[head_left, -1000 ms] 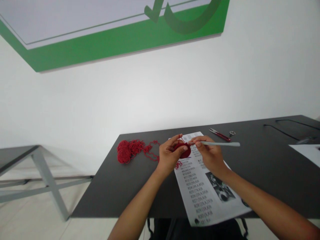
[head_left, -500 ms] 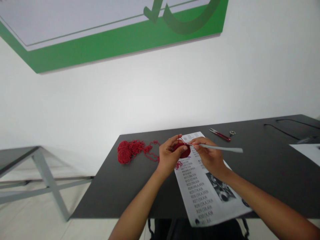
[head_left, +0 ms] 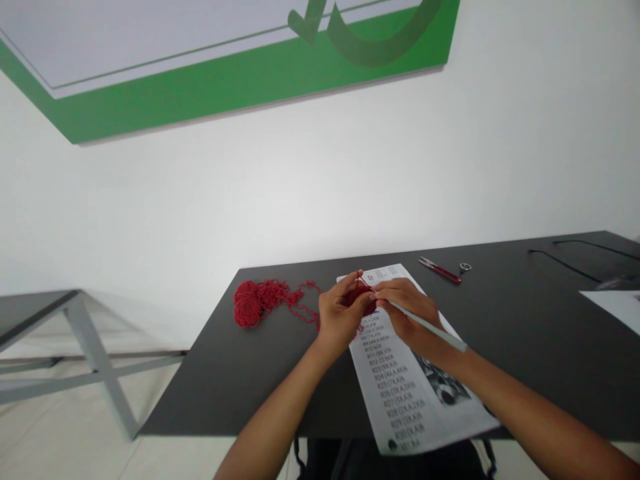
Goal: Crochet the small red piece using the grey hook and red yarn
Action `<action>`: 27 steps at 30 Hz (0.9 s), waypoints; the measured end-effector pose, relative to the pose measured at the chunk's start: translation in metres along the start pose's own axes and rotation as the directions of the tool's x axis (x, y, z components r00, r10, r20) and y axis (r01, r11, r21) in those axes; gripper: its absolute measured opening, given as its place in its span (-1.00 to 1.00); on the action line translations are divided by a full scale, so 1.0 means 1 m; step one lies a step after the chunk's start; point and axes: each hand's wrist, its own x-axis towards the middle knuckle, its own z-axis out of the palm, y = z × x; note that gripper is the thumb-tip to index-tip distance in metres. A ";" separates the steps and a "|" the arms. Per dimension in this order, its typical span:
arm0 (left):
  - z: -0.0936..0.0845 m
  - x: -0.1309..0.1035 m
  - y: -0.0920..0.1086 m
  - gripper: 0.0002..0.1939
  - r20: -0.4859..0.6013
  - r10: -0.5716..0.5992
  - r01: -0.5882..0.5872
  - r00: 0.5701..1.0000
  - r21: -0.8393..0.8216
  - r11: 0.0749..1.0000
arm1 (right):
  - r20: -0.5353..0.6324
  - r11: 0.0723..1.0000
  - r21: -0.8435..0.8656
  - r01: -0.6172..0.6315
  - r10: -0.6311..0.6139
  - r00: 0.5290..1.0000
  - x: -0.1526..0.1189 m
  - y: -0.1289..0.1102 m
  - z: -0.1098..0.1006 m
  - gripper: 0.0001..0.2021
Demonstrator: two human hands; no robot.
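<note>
My left hand (head_left: 340, 310) pinches a small round red crochet piece (head_left: 359, 297), with red yarn looped over its raised index finger. A crochet hook (head_left: 427, 325) with a pale grey handle sits in my right hand (head_left: 407, 313), its tip at the edge of the crochet piece. The handle slants down to the right across the back of that hand. My fingers partly hide the piece and the hook's tip. Loose yarn trails left to a red yarn ball (head_left: 249, 305) on the table.
Under my hands lies a printed pattern sheet (head_left: 395, 400) that overhangs the table's (head_left: 240, 387) front edge. Red thread snips (head_left: 440, 270) and a small metal ring (head_left: 465, 267) lie behind on the right. Glasses (head_left: 575, 260) and another paper (head_left: 613, 307) are at the far right.
My right hand has turned and moved closer to my left. The hook's handle has swung from nearly level to slanting downward right. My left hand keeps its hold.
</note>
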 end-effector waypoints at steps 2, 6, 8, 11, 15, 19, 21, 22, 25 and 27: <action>0.000 -0.001 -0.001 -0.59 0.001 0.040 -0.040 0.999 0.019 0.999 | 0.012 0.997 -0.061 0.054 -0.054 0.998 0.002 -0.001 -0.001 -0.77; -0.003 -0.001 -0.006 -0.60 0.029 0.139 -0.142 0.990 0.177 0.974 | 0.037 0.975 -0.154 0.158 -0.154 0.987 0.006 0.001 -0.001 -0.74; -0.004 0.000 -0.008 -0.59 0.054 0.176 -0.184 0.983 0.251 0.950 | 0.049 0.954 -0.198 0.224 -0.219 0.975 0.007 0.003 0.000 -0.75; -0.004 0.000 -0.012 -0.61 0.072 0.219 -0.230 0.973 0.288 0.929 | 0.058 0.935 -0.245 0.258 -0.251 0.966 0.006 0.006 0.001 -0.76; 0.003 -0.002 -0.016 -0.59 0.047 0.071 -0.076 0.996 0.095 0.993 | 0.075 0.926 -0.287 0.247 -0.235 0.969 0.001 0.009 0.002 -0.73; 0.010 -0.007 -0.014 -0.46 0.102 -0.233 0.254 0.967 -0.325 0.911 | 0.057 0.896 -0.357 0.265 -0.263 0.963 -0.005 0.018 0.005 -0.69; 0.013 -0.009 -0.011 -0.43 0.159 -0.305 0.344 0.939 -0.474 0.811 | 0.036 0.886 -0.383 0.261 -0.268 0.963 -0.007 0.022 0.005 -0.67; 0.013 -0.009 -0.009 -0.45 0.182 -0.327 0.372 0.928 -0.531 0.761 | 0.030 0.883 -0.392 0.259 -0.269 0.963 -0.008 0.024 0.005 -0.66; 0.014 -0.008 -0.003 -0.60 0.223 -0.377 0.426 0.899 -0.644 0.635 | 0.009 0.873 -0.413 0.258 -0.279 0.960 -0.008 0.025 0.004 -0.63; 0.014 -0.006 0.000 -0.67 0.241 -0.415 0.458 0.877 -0.679 0.574 | 0.003 0.873 -0.405 0.273 -0.297 0.955 -0.006 0.025 0.002 -0.62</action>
